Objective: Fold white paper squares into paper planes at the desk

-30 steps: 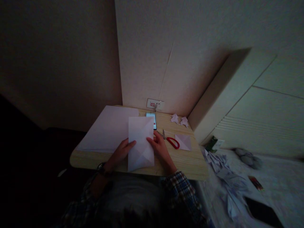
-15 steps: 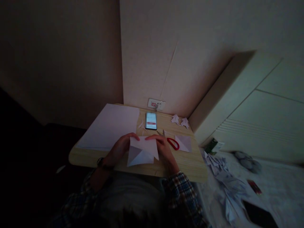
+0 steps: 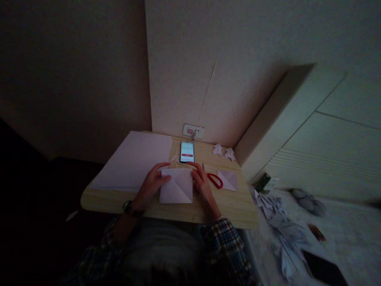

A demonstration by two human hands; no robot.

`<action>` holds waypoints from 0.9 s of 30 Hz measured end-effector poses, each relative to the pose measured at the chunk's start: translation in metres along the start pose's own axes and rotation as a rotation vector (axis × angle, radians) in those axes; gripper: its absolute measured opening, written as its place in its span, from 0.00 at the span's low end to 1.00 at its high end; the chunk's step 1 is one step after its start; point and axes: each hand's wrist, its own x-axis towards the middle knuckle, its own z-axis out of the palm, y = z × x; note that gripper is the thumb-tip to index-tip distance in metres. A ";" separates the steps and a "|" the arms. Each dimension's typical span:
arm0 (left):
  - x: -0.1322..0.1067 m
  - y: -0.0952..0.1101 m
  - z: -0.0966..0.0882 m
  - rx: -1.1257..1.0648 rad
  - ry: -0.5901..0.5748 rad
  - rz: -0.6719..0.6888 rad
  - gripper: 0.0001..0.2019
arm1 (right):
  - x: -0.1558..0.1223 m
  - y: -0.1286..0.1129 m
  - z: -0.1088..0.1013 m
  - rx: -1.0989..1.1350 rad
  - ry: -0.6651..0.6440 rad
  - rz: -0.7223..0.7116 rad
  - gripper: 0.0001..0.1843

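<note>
A white square sheet of paper [image 3: 176, 190] with diagonal creases lies unfolded near the front of the small wooden table. My left hand [image 3: 152, 182] pinches its upper left corner, thumb on top. At the upper right edge my right hand [image 3: 202, 184] grips the sheet, its thumb near the corner and its index finger reaching toward the phone [image 3: 187, 151]. Just right of that hand lie red-handled scissors [image 3: 215, 181], the blades mostly hidden. Another creased paper square [image 3: 228, 180] rests beside the handle.
Large white paper [image 3: 133, 161] covers the table's left part, with paper strips [image 3: 175, 155] beside it. Two folded paper figures [image 3: 223, 151] stand at the back right. Below the wall socket [image 3: 193, 131] lies the phone. On the bed right are folded papers [image 3: 282, 226] and a dark flat object [image 3: 323, 268].
The paper was folded over along its far edge with both thumbs on it; now it lies opened out flat. My hands have moved slightly apart to its upper corners.
</note>
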 end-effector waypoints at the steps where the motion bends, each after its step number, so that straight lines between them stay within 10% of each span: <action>1: 0.001 -0.001 0.000 -0.008 -0.001 0.006 0.28 | 0.000 0.001 0.001 0.023 -0.010 0.036 0.16; 10: -0.004 -0.003 0.006 -0.015 -0.092 -0.102 0.17 | 0.006 0.013 0.005 0.026 0.047 0.057 0.13; 27: -0.003 -0.006 -0.002 -0.175 0.118 -0.041 0.18 | -0.004 -0.004 -0.001 -0.055 0.060 -0.166 0.09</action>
